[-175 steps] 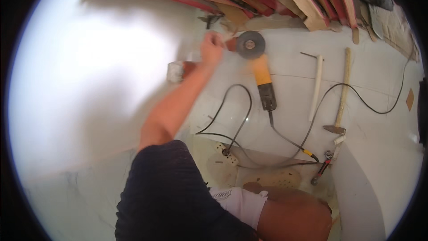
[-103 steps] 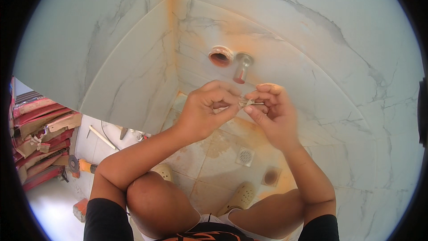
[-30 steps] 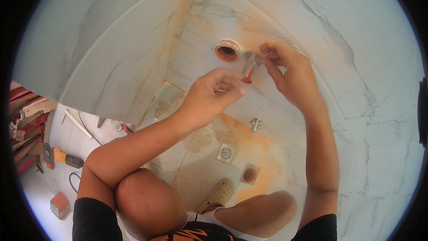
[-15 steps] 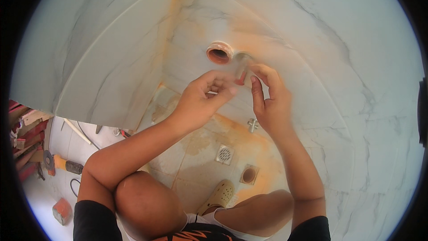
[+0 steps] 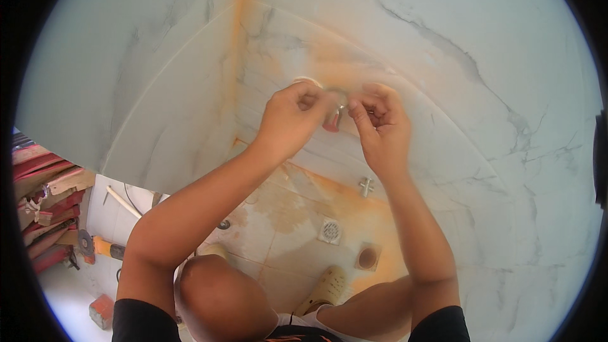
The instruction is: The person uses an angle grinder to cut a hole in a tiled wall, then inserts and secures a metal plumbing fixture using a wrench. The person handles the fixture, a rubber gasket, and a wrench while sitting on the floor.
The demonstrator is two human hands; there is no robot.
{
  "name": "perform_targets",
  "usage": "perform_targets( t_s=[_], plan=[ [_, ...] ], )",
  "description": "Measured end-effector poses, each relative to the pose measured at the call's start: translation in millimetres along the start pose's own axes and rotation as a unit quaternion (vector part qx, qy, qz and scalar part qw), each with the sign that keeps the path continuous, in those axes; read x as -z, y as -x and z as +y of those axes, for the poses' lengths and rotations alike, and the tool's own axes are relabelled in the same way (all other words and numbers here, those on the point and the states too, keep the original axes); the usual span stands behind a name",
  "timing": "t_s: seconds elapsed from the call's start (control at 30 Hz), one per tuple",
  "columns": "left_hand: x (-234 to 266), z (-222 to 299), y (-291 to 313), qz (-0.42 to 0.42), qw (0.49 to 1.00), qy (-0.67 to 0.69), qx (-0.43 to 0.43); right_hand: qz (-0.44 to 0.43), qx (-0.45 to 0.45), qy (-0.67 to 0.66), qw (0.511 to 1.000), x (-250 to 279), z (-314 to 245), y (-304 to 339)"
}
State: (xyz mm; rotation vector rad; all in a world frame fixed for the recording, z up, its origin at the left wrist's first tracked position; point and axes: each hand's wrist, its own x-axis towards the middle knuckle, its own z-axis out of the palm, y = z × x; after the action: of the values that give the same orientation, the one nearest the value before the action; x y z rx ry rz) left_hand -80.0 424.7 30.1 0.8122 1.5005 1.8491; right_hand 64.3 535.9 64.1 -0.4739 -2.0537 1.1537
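Note:
A small metal tap-like fitting with a red end sits at the marble-patterned wall between my hands. My left hand is closed beside it on the left, thumb and index finger pressed together; their tips are blurred. On its right, my right hand has its fingers curled and the thumb against the index finger. Anything pinched in either hand is too small or blurred to make out. Behind my left hand, the pale rim of a round pipe opening shows; the rest is hidden.
Lower on the wall is a small metal valve. The stained floor has a square drain grate and a round drain hole. At left lie an angle grinder, stacked wood pieces and a reddish block.
The view has shifted a little. My right fingers have curled in more, and my left hand now covers most of the pipe opening, which showed fully before.

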Motion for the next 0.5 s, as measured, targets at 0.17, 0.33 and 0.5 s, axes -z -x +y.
perform_targets(
  t_s=[0.17, 0.33, 0.5],
  plan=[
    [-12, -5, -14, 0.017, 0.999, -0.042, -0.017, 0.033, -0.037, -0.03, 0.998, -6, -1, -4],
    [-12, -3, -16, 0.047, 0.995, -0.083, -0.019, 0.057, -0.068, -0.043, 0.995, -7, -2, -6],
    [-15, 10, -14, 0.052, 0.991, -0.12, -0.025, 0.087, -0.074, -0.045, 0.992, -13, -5, -7]
  ],
)
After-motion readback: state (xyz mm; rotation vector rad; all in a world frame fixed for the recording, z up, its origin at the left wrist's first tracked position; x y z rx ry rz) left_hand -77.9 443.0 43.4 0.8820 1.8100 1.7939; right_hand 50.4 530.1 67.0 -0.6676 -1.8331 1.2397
